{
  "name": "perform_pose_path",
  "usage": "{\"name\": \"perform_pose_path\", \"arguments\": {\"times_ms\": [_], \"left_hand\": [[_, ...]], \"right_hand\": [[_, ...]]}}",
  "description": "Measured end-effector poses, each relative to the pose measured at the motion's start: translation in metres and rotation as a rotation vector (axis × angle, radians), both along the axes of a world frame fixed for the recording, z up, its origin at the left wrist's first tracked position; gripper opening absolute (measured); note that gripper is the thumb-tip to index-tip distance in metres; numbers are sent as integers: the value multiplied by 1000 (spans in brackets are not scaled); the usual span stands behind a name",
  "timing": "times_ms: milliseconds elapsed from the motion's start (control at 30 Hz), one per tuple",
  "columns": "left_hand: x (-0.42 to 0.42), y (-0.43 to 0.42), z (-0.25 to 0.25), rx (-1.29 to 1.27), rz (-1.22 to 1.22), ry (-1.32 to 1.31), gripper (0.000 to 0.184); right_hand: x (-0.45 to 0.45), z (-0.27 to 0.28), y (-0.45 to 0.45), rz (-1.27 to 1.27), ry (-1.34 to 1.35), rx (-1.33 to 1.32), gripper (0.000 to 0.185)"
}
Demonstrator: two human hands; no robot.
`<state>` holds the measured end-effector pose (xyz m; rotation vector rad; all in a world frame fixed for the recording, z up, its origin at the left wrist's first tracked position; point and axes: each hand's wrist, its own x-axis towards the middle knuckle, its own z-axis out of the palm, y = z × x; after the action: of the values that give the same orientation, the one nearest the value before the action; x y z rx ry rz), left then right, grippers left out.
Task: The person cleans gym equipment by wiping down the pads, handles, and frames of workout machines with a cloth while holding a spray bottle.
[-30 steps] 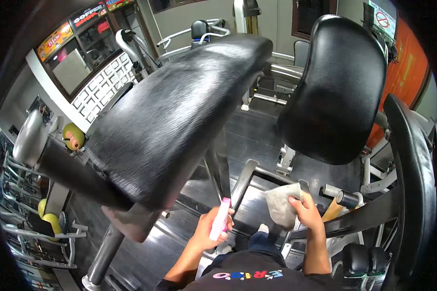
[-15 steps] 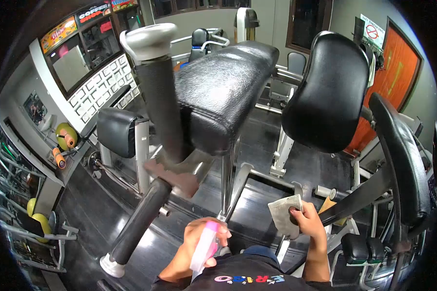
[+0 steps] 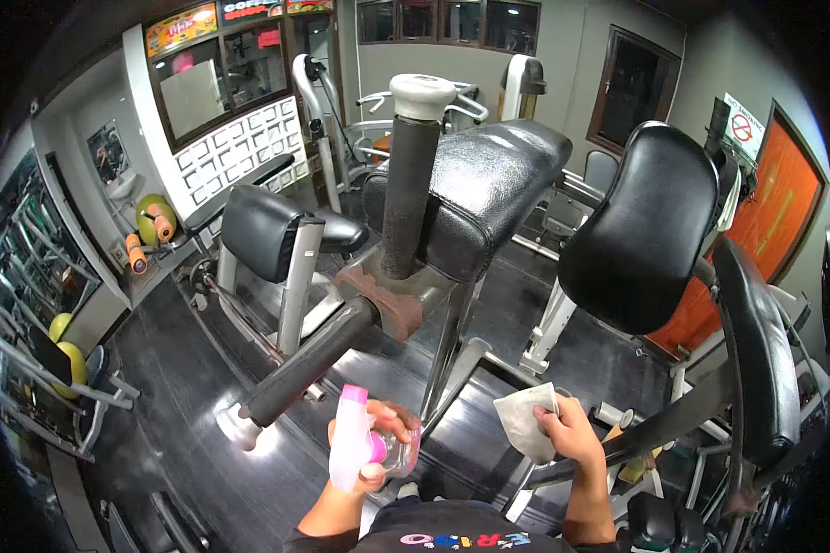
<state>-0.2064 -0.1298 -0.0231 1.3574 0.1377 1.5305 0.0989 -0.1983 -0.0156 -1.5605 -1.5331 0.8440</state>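
Observation:
My left hand (image 3: 389, 424) is closed round a spray bottle (image 3: 349, 444) with a white and pink head; its clear body shows partly between my fingers. A folded grey cloth (image 3: 527, 422) is pinched between the thumb and fingers of my right hand (image 3: 574, 431). Both hands are held low in front of my dark shirt, apart from each other. Ahead of them stands a gym machine with a black padded bench (image 3: 498, 184). Its upright foam roller (image 3: 409, 194) and slanting foam roller (image 3: 314, 358) have whitish end caps. Neither hand touches the machine.
A black backrest pad (image 3: 650, 226) stands ahead to the right, with another upright pad (image 3: 756, 350) nearer on that side. Metal frame bars (image 3: 475, 355) cross the dark floor. At left are a padded seat (image 3: 258, 230) and exercise balls (image 3: 155, 219).
The view has shifted, so the machine sits further right and lower. My left hand has turned the spray bottle more upright and raised it a little. The cloth stays in my right hand.

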Motion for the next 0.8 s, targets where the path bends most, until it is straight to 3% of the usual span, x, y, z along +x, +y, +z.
{"name": "perform_pose_path", "arguments": {"times_ms": [133, 267, 333, 367, 433, 467, 533, 633, 700, 733, 800], "left_hand": [[-3, -12, -6, 28, 87, -17, 73], [-10, -29, -18, -14, 125, 36, 75], [-16, -41, -26, -99, 99, 85, 77], [-18, -44, -36, -91, 142, 112, 78], [-21, -51, -41, -129, 187, 140, 83], [-24, -54, -40, -132, 177, 139, 83], [-33, -56, -39, -148, 137, 165, 82], [-58, -51, -39, -26, 42, 293, 79], [-73, -51, -38, -50, -10, 304, 77], [-80, -53, -38, -78, -47, 308, 75], [-98, -55, -47, -123, -85, 315, 74]], "right_hand": [[8, -21, 3, 34, 55, -79, 24], [-3, -36, 13, 47, 174, 1, 26], [-7, -46, 22, 2, 309, 90, 29], [-7, -45, 25, -3, 540, 111, 32], [-21, -19, 38, -250, 864, 255, 36], [-29, 6, 45, -232, 983, 373, 38], [-40, 48, 61, -383, 1017, 591, 37], [-77, 112, 77, -331, 903, 909, 38], [-109, 145, 95, -164, 641, 1126, 34], [-128, 161, 113, -206, 426, 1208, 33], [-154, 180, 139, -187, -339, 1424, 31]]}}
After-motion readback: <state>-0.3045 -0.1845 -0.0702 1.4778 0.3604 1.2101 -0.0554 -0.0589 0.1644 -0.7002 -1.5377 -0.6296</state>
